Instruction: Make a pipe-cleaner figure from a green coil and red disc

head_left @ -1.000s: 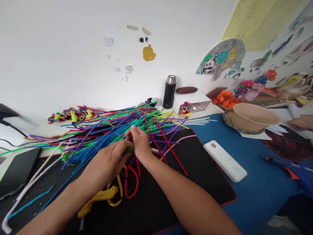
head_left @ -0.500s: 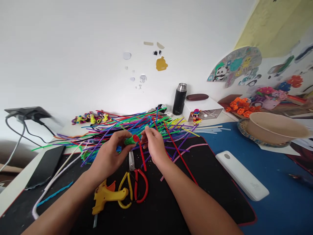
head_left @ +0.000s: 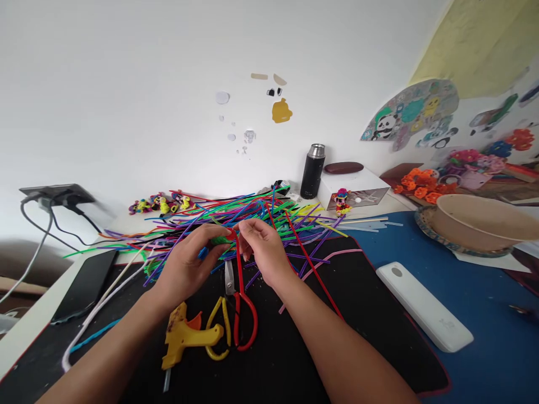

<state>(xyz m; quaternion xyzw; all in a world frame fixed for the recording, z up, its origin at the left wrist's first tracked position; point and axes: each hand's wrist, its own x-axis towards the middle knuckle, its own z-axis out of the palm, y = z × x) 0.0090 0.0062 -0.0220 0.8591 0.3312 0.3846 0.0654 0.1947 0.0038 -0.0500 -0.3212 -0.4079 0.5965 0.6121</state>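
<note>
My left hand [head_left: 189,258] is closed around a small green roll [head_left: 220,240] that looks wound from pipe cleaner, with red at its right end. From that end a red pipe cleaner [head_left: 240,264] hangs down towards the scissors. My right hand [head_left: 263,247] is pinched at the top of this red strand, right beside the roll; its fingertips partly hide the contact. Below the hands lie red-handled scissors [head_left: 246,322], yellow-handled pliers [head_left: 225,331] and a yellow glue gun [head_left: 189,334] on a black mat [head_left: 337,359].
A heap of coloured pipe cleaners [head_left: 252,210] spreads behind my hands. A black bottle [head_left: 313,174] and white box [head_left: 357,188] stand at the back. On the right are a white power bank [head_left: 425,306] and a bowl [head_left: 484,224]; a phone [head_left: 86,286] lies left.
The green roll has turned so its red end faces less towards me. My right fingertips have come in against the red strand, which hangs straighter. The view has shifted slightly.
</note>
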